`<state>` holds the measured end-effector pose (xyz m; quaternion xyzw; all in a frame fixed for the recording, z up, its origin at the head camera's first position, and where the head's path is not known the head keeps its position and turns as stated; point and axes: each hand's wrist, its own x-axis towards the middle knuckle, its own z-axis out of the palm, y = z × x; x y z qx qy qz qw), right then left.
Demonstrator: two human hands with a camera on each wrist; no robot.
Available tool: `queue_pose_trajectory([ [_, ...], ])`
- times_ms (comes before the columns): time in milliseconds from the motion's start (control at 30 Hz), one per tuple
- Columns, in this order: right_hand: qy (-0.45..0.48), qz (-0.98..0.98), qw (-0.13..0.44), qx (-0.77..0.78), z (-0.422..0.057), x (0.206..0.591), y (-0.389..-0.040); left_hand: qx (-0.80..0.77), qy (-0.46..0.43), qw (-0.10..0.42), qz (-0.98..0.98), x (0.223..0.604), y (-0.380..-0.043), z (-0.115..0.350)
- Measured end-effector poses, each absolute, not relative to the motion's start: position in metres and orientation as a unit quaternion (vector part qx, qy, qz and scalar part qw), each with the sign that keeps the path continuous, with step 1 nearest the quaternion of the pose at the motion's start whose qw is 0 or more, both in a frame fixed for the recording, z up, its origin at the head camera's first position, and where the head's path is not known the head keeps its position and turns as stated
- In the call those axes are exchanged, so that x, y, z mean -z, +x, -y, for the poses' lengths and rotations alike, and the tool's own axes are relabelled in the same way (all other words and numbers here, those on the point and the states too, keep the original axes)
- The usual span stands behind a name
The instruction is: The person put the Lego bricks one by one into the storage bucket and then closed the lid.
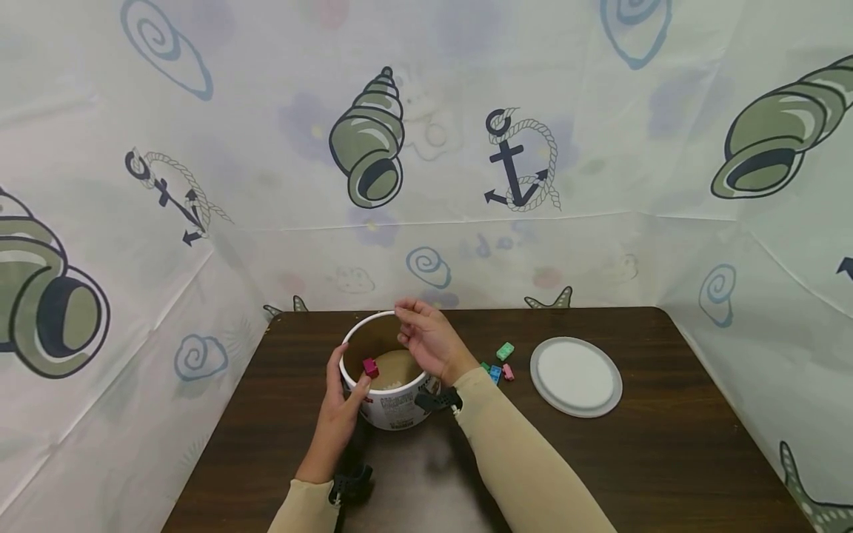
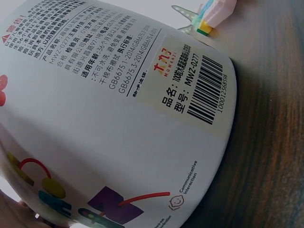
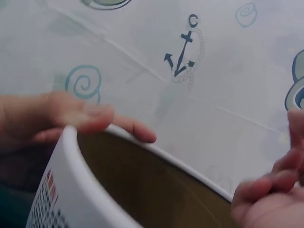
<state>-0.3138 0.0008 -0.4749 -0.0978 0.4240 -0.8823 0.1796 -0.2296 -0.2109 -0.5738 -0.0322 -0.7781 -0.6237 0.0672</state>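
A white tub (image 1: 396, 411) with a brown inside is sitting on the dark wooden bench (image 1: 666, 444), just left of its middle, its mouth facing up toward the head camera. Its wall is bearing printed text, and the left wrist view is showing a barcode label (image 2: 204, 90). The left-hand grip (image 1: 340, 413) is clasping the tub, its fingers lying at 9 o'clock on the rim and its thumb at 7. A magenta block (image 1: 370, 368) is showing within the rim at 8 o'clock, near that thumb; whether the thumb is pressing it I cannot tell. The right-hand grip (image 1: 429, 342) is hovering about the rim at 1 o'clock with its fingers bending; whether anything is sitting between their tips I cannot tell. Out from the tub, toward 3 o'clock, a small cluster is lying on the bench: a green block (image 1: 505, 352) at the far edge, a blue block (image 1: 495, 374) and a pink block (image 1: 508, 371). Farther along 3 o'clock, a round white lid (image 1: 576, 374) is lying flat. Beige sleeves (image 1: 526, 459) are reaching in from 5 and 7 o'clock, and a shell-and-anchor cloth (image 1: 453, 178) is hanging at 12.
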Motion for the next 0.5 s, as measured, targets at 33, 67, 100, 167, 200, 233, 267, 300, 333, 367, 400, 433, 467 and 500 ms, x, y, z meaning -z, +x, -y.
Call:
queue_pose_trajectory([
  [33,-0.113,-0.422,0.176,0.882,-0.002,0.475,-0.313,0.624,-0.032,0.067,0.778,0.573,-0.23,0.211],
  [67,-0.131,-0.416,0.173,0.883,-0.004,0.476,-0.311,0.624,-0.033,0.067,0.778,0.573,-0.23,0.211],
  [100,-0.151,-0.407,0.167,0.885,-0.006,0.478,-0.31,0.624,-0.035,0.068,0.777,0.573,-0.23,0.211],
  [167,-0.192,-0.378,0.159,0.892,-0.01,0.481,-0.307,0.626,-0.038,0.069,0.776,0.572,-0.23,0.21],
  [200,-0.212,-0.357,0.156,0.896,-0.013,0.483,-0.305,0.628,-0.041,0.071,0.774,0.572,-0.23,0.21],
  [233,-0.227,-0.334,0.156,0.901,-0.015,0.486,-0.304,0.631,-0.042,0.072,0.771,0.572,-0.23,0.21],
  [267,-0.24,-0.311,0.157,0.906,-0.018,0.488,-0.302,0.632,-0.042,0.074,0.77,0.572,-0.23,0.21],
  [300,-0.25,-0.292,0.158,0.909,-0.02,0.491,-0.3,0.633,-0.043,0.075,0.769,0.573,-0.23,0.21],
  [333,-0.257,-0.275,0.16,0.912,-0.022,0.493,-0.298,0.635,-0.043,0.076,0.768,0.573,-0.23,0.211],
  [367,-0.262,-0.261,0.161,0.915,-0.025,0.495,-0.297,0.636,-0.044,0.077,0.766,0.573,-0.23,0.211],
  [400,-0.267,-0.25,0.162,0.917,-0.027,0.497,-0.295,0.636,-0.045,0.079,0.766,0.574,-0.23,0.211],
  [433,-0.269,-0.242,0.162,0.918,-0.029,0.499,-0.293,0.637,-0.045,0.08,0.765,0.574,-0.231,0.211],
  [467,-0.272,-0.238,0.161,0.918,-0.031,0.501,-0.29,0.636,-0.046,0.08,0.766,0.574,-0.23,0.211],
  [500,-0.274,-0.235,0.161,0.919,-0.034,0.502,-0.288,0.637,-0.048,0.08,0.765,0.574,-0.23,0.211],
])
